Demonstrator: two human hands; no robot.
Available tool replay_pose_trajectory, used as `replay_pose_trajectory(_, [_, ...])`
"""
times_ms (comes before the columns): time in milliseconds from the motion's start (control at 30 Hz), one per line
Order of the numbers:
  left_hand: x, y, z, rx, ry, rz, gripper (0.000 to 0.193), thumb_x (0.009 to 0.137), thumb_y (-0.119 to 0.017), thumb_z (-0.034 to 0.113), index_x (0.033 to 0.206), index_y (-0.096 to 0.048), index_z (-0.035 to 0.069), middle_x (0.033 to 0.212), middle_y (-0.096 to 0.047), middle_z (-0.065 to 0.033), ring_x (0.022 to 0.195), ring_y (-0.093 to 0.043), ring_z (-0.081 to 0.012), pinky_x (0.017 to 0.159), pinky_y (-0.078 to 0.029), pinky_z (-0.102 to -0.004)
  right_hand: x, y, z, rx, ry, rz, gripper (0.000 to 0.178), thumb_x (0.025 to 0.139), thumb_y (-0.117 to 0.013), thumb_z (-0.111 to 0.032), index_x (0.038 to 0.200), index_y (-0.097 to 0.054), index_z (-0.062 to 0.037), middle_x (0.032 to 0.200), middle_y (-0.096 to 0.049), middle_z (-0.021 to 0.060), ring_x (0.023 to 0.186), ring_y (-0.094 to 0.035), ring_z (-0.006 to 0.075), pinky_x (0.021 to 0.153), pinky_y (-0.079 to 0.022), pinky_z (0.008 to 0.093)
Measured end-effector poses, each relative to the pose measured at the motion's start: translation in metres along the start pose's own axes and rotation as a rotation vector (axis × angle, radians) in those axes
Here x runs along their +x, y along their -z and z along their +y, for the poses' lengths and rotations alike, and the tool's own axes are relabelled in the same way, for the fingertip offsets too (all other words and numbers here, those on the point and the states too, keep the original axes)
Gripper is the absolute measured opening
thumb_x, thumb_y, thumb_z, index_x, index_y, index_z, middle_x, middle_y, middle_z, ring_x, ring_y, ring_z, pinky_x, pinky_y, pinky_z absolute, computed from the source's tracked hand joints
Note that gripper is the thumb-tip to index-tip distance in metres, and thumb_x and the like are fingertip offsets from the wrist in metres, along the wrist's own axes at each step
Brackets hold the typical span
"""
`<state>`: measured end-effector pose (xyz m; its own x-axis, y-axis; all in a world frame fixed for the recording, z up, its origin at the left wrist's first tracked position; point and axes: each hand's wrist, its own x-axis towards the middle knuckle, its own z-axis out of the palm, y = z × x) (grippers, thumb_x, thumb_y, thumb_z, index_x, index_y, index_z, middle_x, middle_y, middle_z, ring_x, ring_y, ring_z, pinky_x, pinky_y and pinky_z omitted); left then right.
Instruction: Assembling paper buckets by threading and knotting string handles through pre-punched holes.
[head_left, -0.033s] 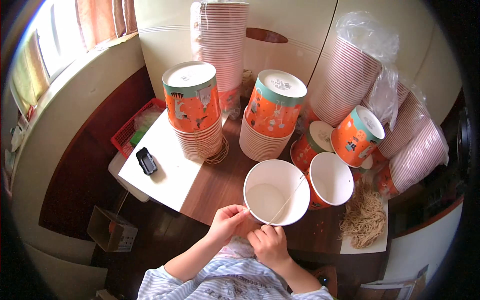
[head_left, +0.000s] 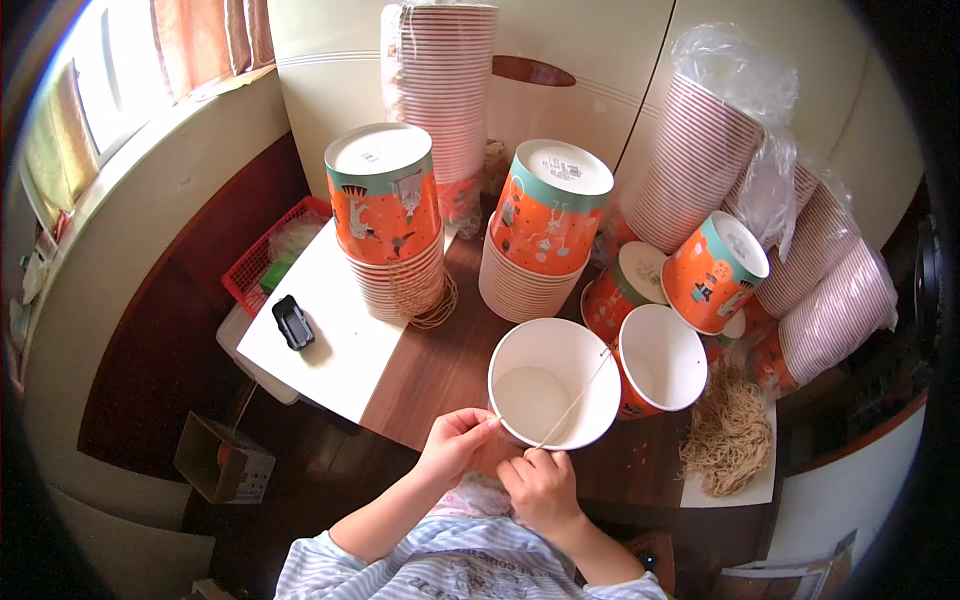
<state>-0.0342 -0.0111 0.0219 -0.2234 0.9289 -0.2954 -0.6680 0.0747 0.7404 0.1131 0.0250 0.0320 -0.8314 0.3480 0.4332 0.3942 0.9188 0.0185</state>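
An open paper bucket [head_left: 530, 350], white inside, stands before me at the table's near edge. A thin beige cord [head_left: 575, 402] stretches across its mouth, from the far right rim to my right hand [head_left: 543, 490]. That hand is closed, its thumb and fingers pinching the cord just below the near rim. At the bucket's near left rim, my left hand [head_left: 459, 447] is pinched shut; whatever lies between its fingertips is too small to make out. A second open bucket [head_left: 663, 355], orange outside, stands close on the right. A heap of loose beige cords [head_left: 728, 430] lies beyond it.
Behind stand two stacks of upturned orange buckets [head_left: 385, 215] [head_left: 550, 225], with looped cords [head_left: 430, 305] hanging on the left stack. Tall plastic-wrapped stacks [head_left: 690, 160] rise at the back right. A black tray [head_left: 293, 322] sits on the left white panel; a red basket [head_left: 250, 265] is beyond.
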Motion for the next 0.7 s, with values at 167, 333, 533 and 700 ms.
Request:
replay_pose_trajectory(167, [0.008,0.013,-0.012,0.112,-0.118,-0.128,0.014,0.085,-0.057,0.013,0.086,-0.059,-0.001,0.081,-0.06,-0.0022,0.075,-0.054,-0.0061,0.066,-0.044,-0.0192,-0.013,-0.009,0.016,0.013,-0.104,0.031,0.004,0.07,-0.053,-0.014,0.07,-0.054,-0.0103,0.06,-0.052,0.0019,0.061,-0.053,0.0175,0.062,-0.041,0.0321])
replay_pose_trajectory(333, [-0.005,-0.007,-0.026,0.029,-0.069,-0.1,0.012,0.084,-0.057,0.01,0.088,-0.06,-0.001,0.081,-0.061,-0.0042,0.075,-0.056,-0.0081,0.068,-0.046,-0.0223,-0.014,-0.008,0.01,0.14,-0.303,-0.011,0.02,0.077,-0.057,-0.017,0.092,-0.056,-0.0045,0.07,-0.059,0.0114,0.062,-0.059,0.0282,0.056,-0.048,0.0372])
replay_pose_trajectory(533, [-0.011,-0.016,-0.045,0.037,-0.151,-0.043,0.013,0.085,-0.056,0.01,0.09,-0.059,-0.001,0.081,-0.061,-0.0033,0.071,-0.054,-0.0062,0.061,-0.045,-0.0192,-0.022,-0.008,0.002,0.508,-0.422,0.152,0.026,0.075,-0.062,-0.016,0.095,-0.053,-0.0018,0.073,-0.059,0.013,0.065,-0.059,0.029,0.057,-0.047,0.0382])
replay_pose_trajectory(700, [-0.008,-0.018,-0.05,0.009,-0.12,0.001,0.013,0.084,-0.058,0.01,0.089,-0.06,-0.001,0.081,-0.061,-0.0029,0.074,-0.054,-0.0059,0.063,-0.044,-0.019,-0.02,-0.01,0.004,0.445,-0.377,0.155,0.01,0.072,-0.057,-0.006,0.082,-0.054,-0.0038,0.069,-0.058,0.0104,0.063,-0.058,0.0273,0.056,-0.046,0.0365])
